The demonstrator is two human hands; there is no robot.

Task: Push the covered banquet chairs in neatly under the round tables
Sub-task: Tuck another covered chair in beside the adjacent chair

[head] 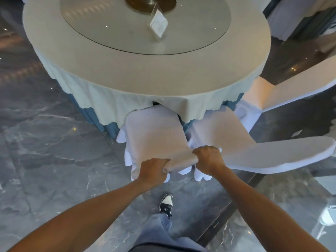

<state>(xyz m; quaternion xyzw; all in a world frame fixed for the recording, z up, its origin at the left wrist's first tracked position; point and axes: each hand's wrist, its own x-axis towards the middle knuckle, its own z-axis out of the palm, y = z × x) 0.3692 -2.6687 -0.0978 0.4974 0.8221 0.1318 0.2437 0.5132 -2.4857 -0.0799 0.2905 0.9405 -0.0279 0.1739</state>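
Note:
A white-covered banquet chair (154, 131) stands in front of me, its seat partly under the cloth of the round table (181, 70). My left hand (154, 170) grips the left end of the chair's top rail and my right hand (209, 159) grips the right end. A second covered chair (254, 153) stands just to the right, its seat front under the tablecloth and its back angled away to the right. The chair's legs are hidden by the cover.
The table carries a glass turntable (145, 24) with a clear card stand (159, 24). A third covered chair (283, 91) stands at the right, and another draped table (294, 20) at top right. Glossy dark marble floor (54, 142) surrounds everything; my shoe (166, 204) is behind the chair.

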